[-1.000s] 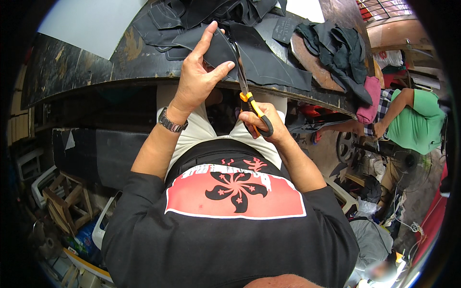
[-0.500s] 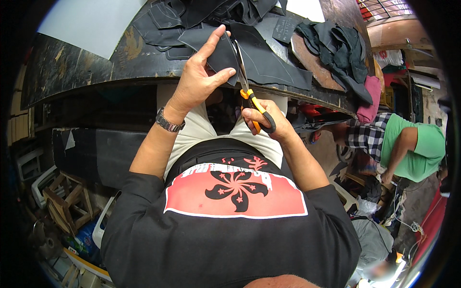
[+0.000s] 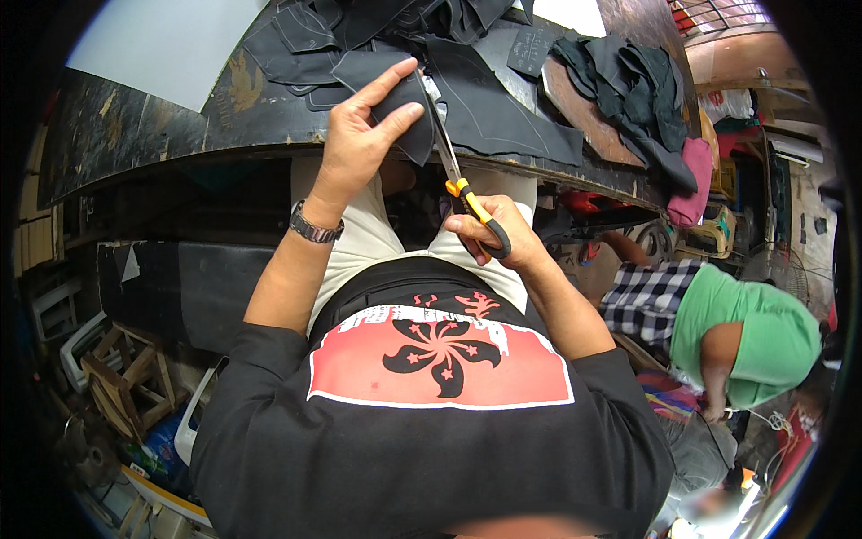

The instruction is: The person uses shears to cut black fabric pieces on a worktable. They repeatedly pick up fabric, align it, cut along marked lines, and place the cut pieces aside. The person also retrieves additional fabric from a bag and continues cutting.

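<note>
My right hand point(image 3: 505, 235) is wrapped round the handles of a pair of scissors point(image 3: 469, 198) with yellow, orange and black grips. Their long metal blades point away from me, up along the right edge of a black fabric piece point(image 3: 411, 135). That piece is pinched in my left hand point(image 3: 359, 148), thumb and forefinger stretched along it, over the table's near edge. Just right of the blades lies a larger black fabric piece point(image 3: 498, 112) marked with pale lines. Whether the blade tips are in the cloth is hard to see.
The dark worn table point(image 3: 162, 126) carries several black cut pieces point(image 3: 301, 31), a white sheet point(image 3: 157, 49) at left and a crumpled dark cloth pile point(image 3: 628, 85) at right. A pink cloth roll point(image 3: 690, 184) hangs by its corner. A person in green point(image 3: 754, 314) bends down at right.
My hands, the scissors and the held piece have shifted slightly left. The scissors' handles have come closer together. The person in green has moved nearer to me.
</note>
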A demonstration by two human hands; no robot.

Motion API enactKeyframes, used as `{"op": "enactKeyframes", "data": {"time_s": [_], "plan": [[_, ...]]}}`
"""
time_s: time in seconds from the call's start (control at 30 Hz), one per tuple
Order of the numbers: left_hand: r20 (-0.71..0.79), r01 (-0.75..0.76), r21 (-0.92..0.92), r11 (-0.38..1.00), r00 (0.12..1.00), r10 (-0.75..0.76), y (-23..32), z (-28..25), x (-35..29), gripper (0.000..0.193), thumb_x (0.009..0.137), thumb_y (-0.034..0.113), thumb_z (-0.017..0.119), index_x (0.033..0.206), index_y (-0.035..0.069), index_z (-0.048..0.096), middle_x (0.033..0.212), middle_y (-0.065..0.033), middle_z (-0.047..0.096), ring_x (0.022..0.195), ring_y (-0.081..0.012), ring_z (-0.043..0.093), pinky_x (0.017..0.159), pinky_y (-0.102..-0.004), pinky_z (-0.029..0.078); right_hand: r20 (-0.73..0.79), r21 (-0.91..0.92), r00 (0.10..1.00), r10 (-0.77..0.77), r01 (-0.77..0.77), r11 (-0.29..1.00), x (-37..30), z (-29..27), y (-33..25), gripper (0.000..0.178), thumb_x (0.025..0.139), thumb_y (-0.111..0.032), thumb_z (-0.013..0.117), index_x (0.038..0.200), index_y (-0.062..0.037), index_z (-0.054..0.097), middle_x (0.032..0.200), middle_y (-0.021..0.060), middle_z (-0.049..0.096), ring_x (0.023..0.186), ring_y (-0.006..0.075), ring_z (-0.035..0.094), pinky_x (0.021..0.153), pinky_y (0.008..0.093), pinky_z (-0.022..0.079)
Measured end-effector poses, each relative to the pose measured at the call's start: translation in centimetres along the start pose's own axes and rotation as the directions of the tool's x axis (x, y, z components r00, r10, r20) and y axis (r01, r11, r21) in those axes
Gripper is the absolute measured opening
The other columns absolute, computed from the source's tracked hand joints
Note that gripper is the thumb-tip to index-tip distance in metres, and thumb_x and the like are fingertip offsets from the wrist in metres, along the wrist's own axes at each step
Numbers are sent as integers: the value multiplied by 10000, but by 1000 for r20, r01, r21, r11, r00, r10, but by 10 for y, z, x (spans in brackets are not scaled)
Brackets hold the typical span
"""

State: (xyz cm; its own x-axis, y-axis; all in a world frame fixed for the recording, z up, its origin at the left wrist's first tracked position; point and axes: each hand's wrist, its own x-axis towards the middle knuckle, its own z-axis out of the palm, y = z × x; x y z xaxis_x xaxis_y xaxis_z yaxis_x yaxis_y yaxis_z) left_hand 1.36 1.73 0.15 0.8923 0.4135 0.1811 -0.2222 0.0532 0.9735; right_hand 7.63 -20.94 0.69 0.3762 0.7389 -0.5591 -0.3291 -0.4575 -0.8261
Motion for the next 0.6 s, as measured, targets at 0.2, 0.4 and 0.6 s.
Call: {"op": "enactKeyframes", "data": {"time_s": [0.2, 0.4, 0.6], "plan": [[-53, -138, 42, 990, 989, 140, 3, 5, -2, 729, 825, -36, 722, 1477, 27, 402, 1343, -102, 572, 1113, -112, 581, 979, -263, 487, 42, 46, 999, -34, 32, 998, 8, 2, -2, 326, 893, -311, 708, 763, -47, 568, 585, 25, 542, 423, 97, 502, 416, 232, 393], [-69, -113, 70, 991, 991, 118, 3, 10, -6, 785, 819, -65, 710, 1507, 38, 345, 1319, -93, 585, 1037, -87, 606, 920, -244, 519, 25, 110, 998, -64, 60, 992, 12, 6, 3, 336, 888, -321, 713, 775, -44, 560, 613, 31, 551, 415, 99, 494, 396, 230, 377], [-62, -89, 50, 995, 994, 92, -2, 10, -7, 788, 817, -68, 710, 1507, 32, 341, 1347, -101, 567, 1052, -87, 601, 922, -243, 516, 17, 4, 1000, -6, 6, 1000, 3, 4, 4, 333, 891, -296, 713, 741, -46, 552, 527, 14, 520, 386, 85, 476, 378, 225, 352]]}}
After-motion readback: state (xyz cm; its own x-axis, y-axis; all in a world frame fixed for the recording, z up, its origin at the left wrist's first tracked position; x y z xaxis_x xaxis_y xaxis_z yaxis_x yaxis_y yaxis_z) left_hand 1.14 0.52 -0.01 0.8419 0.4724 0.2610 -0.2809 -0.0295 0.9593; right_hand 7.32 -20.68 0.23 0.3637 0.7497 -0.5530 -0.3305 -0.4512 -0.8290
